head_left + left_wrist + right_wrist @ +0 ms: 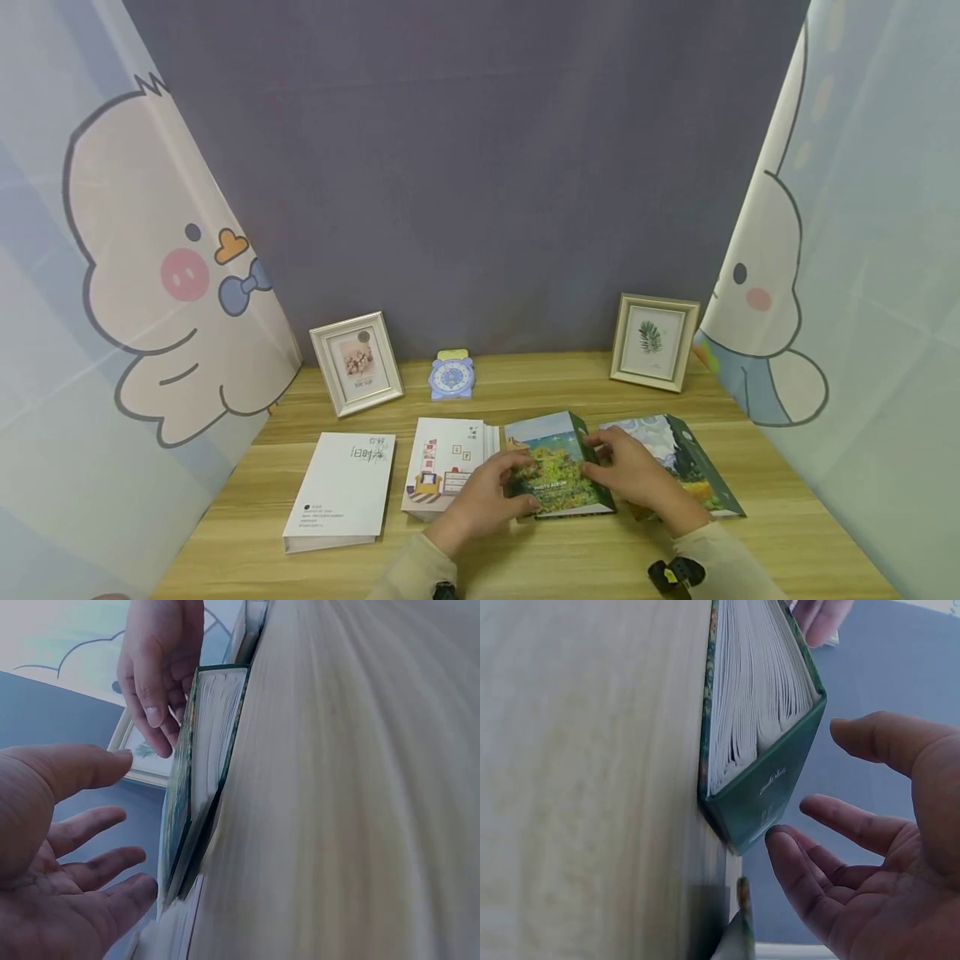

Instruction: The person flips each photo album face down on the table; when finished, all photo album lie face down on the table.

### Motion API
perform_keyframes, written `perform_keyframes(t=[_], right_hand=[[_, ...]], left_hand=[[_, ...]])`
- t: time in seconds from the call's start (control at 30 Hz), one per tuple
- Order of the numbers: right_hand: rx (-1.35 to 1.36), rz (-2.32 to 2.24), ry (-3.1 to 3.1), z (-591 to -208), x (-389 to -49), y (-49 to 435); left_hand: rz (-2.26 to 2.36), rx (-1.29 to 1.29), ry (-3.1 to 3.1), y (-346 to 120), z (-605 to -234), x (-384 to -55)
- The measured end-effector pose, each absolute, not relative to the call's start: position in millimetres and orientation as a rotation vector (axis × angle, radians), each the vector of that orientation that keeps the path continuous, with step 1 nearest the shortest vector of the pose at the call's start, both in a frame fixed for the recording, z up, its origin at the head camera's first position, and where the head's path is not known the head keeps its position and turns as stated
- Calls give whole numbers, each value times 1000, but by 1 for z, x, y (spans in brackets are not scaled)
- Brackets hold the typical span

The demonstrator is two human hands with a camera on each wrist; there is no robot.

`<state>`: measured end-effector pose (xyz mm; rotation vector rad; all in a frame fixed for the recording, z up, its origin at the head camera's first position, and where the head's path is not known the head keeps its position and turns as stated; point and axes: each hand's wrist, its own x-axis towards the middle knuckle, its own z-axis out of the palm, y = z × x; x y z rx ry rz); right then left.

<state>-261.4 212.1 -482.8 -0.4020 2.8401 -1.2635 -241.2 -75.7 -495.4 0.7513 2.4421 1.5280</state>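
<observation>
A photo album (553, 462) with a painted garden-and-sea cover and green spine lies flat on the table. My left hand (483, 498) is at its left edge, fingers spread and loosely bent. On the other side my right hand (637, 473) is by the spine, its fingers apart and relaxed. From the right wrist, the album's green spine (772, 776) and page block show, with a fingertip right at the spine. The left wrist view has the album's pages (217, 724) beyond the left hand's spread fingers. Neither hand is curled round the album.
Left of it lie a white album with a room drawing (442, 458) and a plain white album (341, 487). Another painted album (693, 458) is partly hidden behind my right hand. Two picture frames, one floral (358, 364), one leafy (654, 342), and a blue clock (452, 379) stand behind.
</observation>
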Motion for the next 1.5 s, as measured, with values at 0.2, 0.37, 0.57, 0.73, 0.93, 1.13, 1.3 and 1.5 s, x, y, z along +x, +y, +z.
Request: perform_keyframes(t=[0.2,0.37,0.57,0.73,0.93,1.13,1.3,1.5], right_hand=[[-447,-1232,2868,-480,-262,205],[-496,-1181,2897,-474,-262,198],[-600,-1121,2905,-464,-263,184],[-656,-1153,2855,-462,-270,168],[-703,-1146,2813,-464,-275,151],[-725,-1136,2771,-462,-277,139],[-754,-1154,2749,-462,-279,130],[-783,-1150,2736,-467,-282,120]], left_hand=[[1566,763,2488,-87,-495,-242],[1565,772,2569,-97,-492,-245],[1613,747,2610,-110,-488,-247],[1647,718,2631,-126,-487,-249],[1684,660,2717,-144,-485,-254],[1695,598,2807,-163,-483,-259],[1661,449,2883,-179,-481,-263],[1694,368,2871,-192,-482,-266]])
